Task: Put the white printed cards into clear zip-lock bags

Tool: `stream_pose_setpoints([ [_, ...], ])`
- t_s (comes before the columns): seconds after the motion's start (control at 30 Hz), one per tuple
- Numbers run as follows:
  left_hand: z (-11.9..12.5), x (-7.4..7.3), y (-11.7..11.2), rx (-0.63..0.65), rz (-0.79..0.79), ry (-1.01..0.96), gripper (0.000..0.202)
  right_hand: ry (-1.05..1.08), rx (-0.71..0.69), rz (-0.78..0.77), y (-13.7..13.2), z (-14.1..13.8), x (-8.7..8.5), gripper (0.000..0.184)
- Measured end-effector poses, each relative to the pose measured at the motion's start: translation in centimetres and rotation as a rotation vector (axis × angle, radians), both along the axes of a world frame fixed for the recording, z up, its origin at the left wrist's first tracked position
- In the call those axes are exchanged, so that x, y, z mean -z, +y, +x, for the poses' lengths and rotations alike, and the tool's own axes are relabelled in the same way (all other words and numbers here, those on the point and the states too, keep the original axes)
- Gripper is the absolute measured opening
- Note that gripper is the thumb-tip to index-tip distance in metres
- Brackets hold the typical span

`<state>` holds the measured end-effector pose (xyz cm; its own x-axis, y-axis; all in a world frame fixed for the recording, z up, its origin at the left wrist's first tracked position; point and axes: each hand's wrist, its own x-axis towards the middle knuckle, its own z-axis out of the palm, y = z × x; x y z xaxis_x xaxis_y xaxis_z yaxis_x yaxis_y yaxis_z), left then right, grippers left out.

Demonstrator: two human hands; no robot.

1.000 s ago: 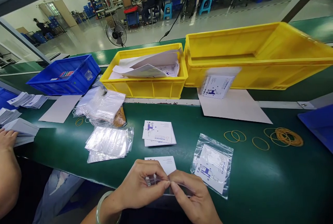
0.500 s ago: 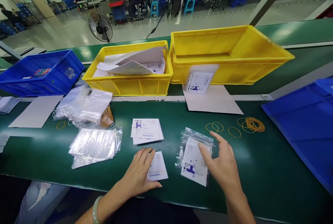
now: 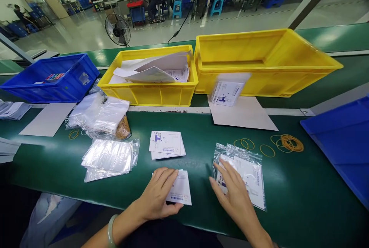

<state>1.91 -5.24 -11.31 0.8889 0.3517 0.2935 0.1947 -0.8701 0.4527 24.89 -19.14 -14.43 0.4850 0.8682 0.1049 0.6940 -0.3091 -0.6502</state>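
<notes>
My left hand [image 3: 158, 194] lies flat, fingers stretched, on a small stack of white printed cards [image 3: 180, 190] near the table's front edge. My right hand [image 3: 234, 194] rests with fingers spread on filled clear zip bags [image 3: 250, 175] holding cards, to the right of that stack. Another stack of printed cards [image 3: 167, 144] sits just beyond my left hand. A pile of empty clear bags [image 3: 109, 157] lies to the left.
Two yellow bins [image 3: 152, 90] [image 3: 268, 63] stand at the back, one holding papers. Blue bins [image 3: 49, 80] [image 3: 343, 140] sit at left and right. Rubber bands [image 3: 285, 142] lie at right, more plastic bags [image 3: 98, 113] at left. People work at distant benches.
A second ago both hands pinched a clear bag at the table's edge. That bag now lies with the filled bags under my right hand; my left hand rests on the card stack.
</notes>
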Motion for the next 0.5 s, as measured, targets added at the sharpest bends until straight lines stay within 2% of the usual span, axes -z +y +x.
stream_pose_setpoints([
  [0.13, 0.6, -1.1, -0.5, 0.059, 0.036, -0.133, 0.084, 0.758, -0.159, -0.022, 1.9, -4.2, -2.6, 0.051],
  [0.23, -0.1, -1.6, 0.0, 0.024, 0.125, -0.161, 0.082, 1.080, -0.168, -0.076, 3.3, -6.4, -3.3, 0.051],
  [0.3, -1.7, -1.9, 1.2, -0.160, 0.174, -0.127, 0.065, 1.169, -0.101, -0.091, 3.6, -6.8, -3.2, 0.050],
  [0.37, -4.0, -2.3, 2.8, -0.459, 0.160, 0.007, 0.037, 1.220, -0.001, -0.101, 3.4, -6.6, -2.9, 0.053],
  [0.43, -6.3, -2.6, 4.5, -0.723, 0.095, 0.210, 0.019, 1.243, 0.071, -0.115, 3.0, -6.3, -2.7, 0.058],
  [0.5, -7.7, -2.7, 5.7, -0.840, 0.047, 0.342, 0.015, 1.249, 0.104, -0.129, 2.8, -6.1, -2.6, 0.061],
])
